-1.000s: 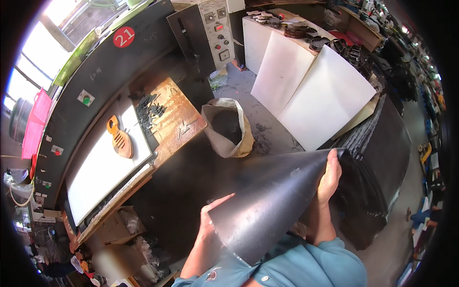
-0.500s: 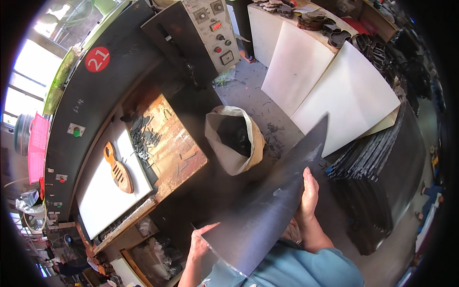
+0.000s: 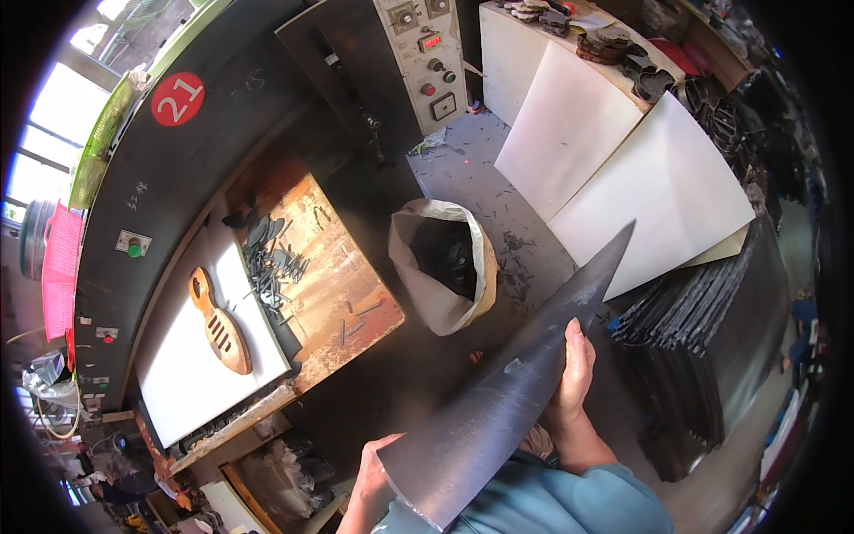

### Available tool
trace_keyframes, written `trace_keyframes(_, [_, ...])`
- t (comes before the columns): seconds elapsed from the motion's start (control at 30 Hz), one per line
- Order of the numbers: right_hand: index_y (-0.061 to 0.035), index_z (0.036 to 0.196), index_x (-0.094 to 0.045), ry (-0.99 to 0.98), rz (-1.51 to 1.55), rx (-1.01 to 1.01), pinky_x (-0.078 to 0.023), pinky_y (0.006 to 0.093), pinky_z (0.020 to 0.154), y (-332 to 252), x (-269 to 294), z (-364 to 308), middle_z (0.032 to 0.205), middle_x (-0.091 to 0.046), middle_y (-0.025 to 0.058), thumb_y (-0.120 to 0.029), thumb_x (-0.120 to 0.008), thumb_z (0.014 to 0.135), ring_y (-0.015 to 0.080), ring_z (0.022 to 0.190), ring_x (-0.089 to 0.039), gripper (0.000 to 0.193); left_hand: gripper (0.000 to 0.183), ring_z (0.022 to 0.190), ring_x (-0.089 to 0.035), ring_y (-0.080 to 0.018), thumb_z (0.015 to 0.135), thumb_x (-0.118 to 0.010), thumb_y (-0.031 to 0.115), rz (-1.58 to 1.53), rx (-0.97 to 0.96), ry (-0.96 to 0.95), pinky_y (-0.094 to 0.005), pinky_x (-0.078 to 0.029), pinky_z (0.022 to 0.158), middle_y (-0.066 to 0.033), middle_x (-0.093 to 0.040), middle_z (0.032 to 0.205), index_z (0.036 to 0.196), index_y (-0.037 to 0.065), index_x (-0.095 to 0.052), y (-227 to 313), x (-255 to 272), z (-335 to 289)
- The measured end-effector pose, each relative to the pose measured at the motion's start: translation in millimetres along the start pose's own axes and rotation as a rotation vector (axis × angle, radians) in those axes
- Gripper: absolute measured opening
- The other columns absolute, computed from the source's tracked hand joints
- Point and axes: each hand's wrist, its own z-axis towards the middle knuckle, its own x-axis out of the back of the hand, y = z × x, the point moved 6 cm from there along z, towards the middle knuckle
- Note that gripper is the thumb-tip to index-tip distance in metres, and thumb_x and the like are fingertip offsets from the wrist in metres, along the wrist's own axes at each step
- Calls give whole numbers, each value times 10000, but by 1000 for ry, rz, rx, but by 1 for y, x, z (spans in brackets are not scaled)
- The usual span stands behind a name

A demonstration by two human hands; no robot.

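Observation:
A large dark rubber-like sheet (image 3: 498,400) slants in front of my body, its far corner pointing up and to the right. My left hand (image 3: 369,472) is closed on its near left edge, most of the fingers hidden behind the sheet. On the right edge, my right hand (image 3: 574,369) grips the sheet, fingers together and pointing up. Apart from both hands, an orange-brown sole-shaped piece with slots and a looped handle (image 3: 221,325) lies on a white board (image 3: 178,383) on the machine's table.
Dark offcuts (image 3: 267,258) lie on a worn wooden board (image 3: 338,276). A pale sack (image 3: 418,294) holding dark scraps stands on the floor. White panels (image 3: 658,196) lean at right, beside a stack of dark sheets (image 3: 685,356). The dark machine (image 3: 160,178) curves along the left; its control panel (image 3: 436,67) stands behind.
The sheet's far corner has shifted slightly right, and its near edge has moved a little lower and left. Both hands keep their hold. The surroundings have shifted slightly in view.

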Motion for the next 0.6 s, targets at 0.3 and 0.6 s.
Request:
trace_keyframes(0.3, [-70,945,-675,87,-374,577,-444,241,726,35,-61,-55,914,-658,-23,-269,-566,1138,53,831,-560,298,130,773,-664,-107,956,-671,58,-62,-312,-123,-270,-542,687,-15,-711,865,1026,-20,-748,-2,92,-13])
trace_keyframes(0.6, [-31,1041,-716,-427,251,413,-446,225,805,59,-318,-234,971,-658,-33,-194,-595,1107,45,897,-564,213,231,950,-674,-135,1021,-664,121,-197,-588,629,-309,-557,830,-41,-728,1058,1199,-17,-713,-114,381,-98])
